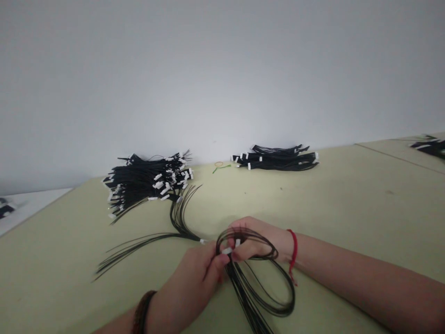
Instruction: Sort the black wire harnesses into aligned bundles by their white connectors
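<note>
Both hands meet low in the middle of the head view over a pale green table (pixel 347 204). My right hand (pixel 259 241), with a red string at the wrist, is closed around a coiled loop of thin black wires (pixel 274 297) with small white connectors. My left hand (pixel 200 273), with a dark bracelet at the wrist, pinches the same wires at a white connector beside the right fingers. Loose black wires (pixel 146 241) fan out to the left from where the hands grip.
A big heap of black wires with white connectors (pixel 149 183) lies at the back left. A smaller bundled stack (pixel 278 158) lies at the back centre, with a rubber band and green tie (pixel 219 166) beside it. More wires (pixel 431 146) sit far right. A grey wall rises behind.
</note>
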Available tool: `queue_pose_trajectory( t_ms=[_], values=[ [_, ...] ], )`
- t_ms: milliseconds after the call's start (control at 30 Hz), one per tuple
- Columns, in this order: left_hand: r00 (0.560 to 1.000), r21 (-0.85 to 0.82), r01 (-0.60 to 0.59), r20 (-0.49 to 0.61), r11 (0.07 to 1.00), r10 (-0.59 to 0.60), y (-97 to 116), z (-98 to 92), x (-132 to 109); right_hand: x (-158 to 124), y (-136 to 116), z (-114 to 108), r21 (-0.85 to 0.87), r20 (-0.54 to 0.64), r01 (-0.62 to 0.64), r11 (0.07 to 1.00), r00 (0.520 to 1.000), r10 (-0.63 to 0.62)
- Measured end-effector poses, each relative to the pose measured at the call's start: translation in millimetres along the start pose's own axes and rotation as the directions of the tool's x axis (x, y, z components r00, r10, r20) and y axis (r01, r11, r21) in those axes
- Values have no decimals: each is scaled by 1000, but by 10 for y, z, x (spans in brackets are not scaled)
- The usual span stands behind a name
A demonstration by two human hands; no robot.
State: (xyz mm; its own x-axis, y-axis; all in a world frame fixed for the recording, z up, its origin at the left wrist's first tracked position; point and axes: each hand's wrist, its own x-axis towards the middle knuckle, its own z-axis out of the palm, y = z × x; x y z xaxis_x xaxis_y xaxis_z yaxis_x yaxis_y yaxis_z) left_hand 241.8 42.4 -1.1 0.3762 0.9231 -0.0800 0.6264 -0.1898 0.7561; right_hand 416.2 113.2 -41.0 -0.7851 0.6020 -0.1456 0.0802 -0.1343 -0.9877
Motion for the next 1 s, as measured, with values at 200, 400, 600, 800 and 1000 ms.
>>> queue_pose_trajectory(
  t_ms=[200,400,600,800,1000],
  values=[
    [979,-199,199,88,960,-185,-81,83,63,44,40,17,-24,21,30,999,999,-30],
    [967,-319,254,99,913,-234,-101,107,89,51,53,18,6,38,37,999,999,-38],
    [956,-448,287,188,846,-225,-137,52,88,48,-6,-9,53,150,40,998,987,-48],
    [927,-555,360,306,750,-218,-128,67,85,-11,-49,24,114,109,71,991,991,-83],
    [922,-604,374,325,704,-211,-128,71,99,-7,-15,55,174,-127,132,976,986,-110]
  ],
)
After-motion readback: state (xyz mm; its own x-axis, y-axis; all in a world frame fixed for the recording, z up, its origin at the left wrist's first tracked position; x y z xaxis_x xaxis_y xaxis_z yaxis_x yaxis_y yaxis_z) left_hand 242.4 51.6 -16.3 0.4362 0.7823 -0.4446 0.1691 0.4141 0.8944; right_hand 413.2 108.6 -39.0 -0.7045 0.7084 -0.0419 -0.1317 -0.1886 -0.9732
